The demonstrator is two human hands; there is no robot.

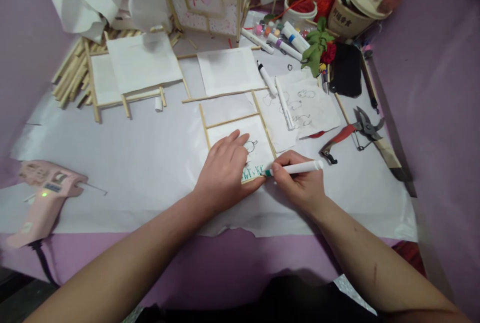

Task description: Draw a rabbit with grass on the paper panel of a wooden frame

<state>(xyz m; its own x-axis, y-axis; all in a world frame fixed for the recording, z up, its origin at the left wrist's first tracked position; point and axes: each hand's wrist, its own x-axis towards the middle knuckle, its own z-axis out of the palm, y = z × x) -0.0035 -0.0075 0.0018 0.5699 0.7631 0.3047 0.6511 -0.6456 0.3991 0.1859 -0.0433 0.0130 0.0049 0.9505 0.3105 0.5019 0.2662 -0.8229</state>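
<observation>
Left hand (225, 173) is laid flat on the near-left part of a paper panel (262, 153) framed in thin wooden sticks. The fingers are spread and relaxed, and nothing is gripped. Right hand (300, 185) is closed around a white marker (298, 167), which is held nearly level. Its green tip is pressed to the panel's near edge, just right of the left fingertips.

Green marks (252, 170) are seen along that near edge. A small black drawing (252, 145) is seen farther up, partly hidden by the left fingers. The panel is placed mid-table on a white paper covering (150, 163).

Red-handled pruning shears (348, 135) are laid to the right, well apart. A sketch sheet (315, 108) is placed far-right of the panel, and a capped marker (285, 103) is laid across it. A pink glue gun (45, 198) is rested at the near left, with its green light lit.
</observation>
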